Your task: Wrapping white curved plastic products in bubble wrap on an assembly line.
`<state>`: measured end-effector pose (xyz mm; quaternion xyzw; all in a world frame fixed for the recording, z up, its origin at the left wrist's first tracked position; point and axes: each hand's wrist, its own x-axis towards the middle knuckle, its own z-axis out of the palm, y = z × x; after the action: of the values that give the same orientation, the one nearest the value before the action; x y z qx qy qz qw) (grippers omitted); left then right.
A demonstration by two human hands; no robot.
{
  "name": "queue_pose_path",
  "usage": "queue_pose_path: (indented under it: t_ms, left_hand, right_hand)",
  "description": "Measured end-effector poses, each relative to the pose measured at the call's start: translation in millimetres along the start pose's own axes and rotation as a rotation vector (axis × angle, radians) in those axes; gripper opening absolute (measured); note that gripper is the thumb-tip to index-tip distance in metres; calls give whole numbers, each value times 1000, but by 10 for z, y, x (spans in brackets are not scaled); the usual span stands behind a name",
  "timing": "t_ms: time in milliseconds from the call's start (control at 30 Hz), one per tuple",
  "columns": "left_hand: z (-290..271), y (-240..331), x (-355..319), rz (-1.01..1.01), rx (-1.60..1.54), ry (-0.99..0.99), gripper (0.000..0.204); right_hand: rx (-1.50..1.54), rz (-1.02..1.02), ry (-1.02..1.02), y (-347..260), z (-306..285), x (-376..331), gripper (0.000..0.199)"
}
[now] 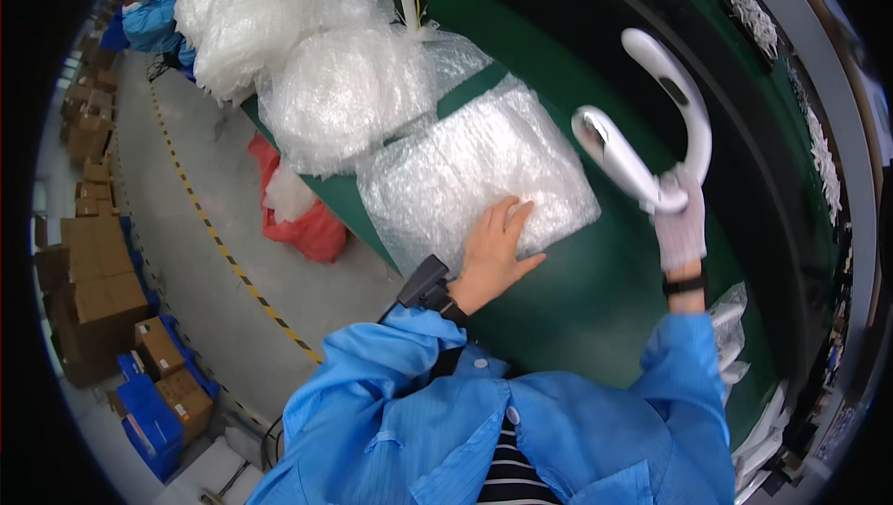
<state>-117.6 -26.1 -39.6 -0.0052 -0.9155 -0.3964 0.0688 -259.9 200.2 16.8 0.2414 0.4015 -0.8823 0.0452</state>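
Note:
My left hand [496,256] is bare, with its fingers spread over the near right part of a flat stack of clear bubble wrap [456,170]. My right hand [680,226], in a thin whitish glove, is closed round the lower end of a glossy white curved device with two arms [699,128]. One arm is long and bowed; the shorter one carries a shiny patch near its tip. I cannot tell whether the arms are one piece or two, as the glove covers where they meet. The device is held to the right of the bubble wrap, apart from it.
Big rolls of bubble wrap [349,100] crowd the far left of the green table [581,296]. A dark conveyor belt [744,114] runs along the right. On the floor at left lie a red bag [316,229] and cardboard boxes [107,259]. A person in blue [153,21] is at the far left.

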Motion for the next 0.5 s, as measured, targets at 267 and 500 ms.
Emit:
queue_pose_path:
  t_ms: [267,500]
  left_hand:
    - [-73,-96,-260,-399,-289,278,49]
    - [114,-462,391,-619,-282,358,46]
  right_hand:
    - [-173,108,-60,-120,-1313,-1418,15]
    - [108,207,60,178,-1899,-1985,15]
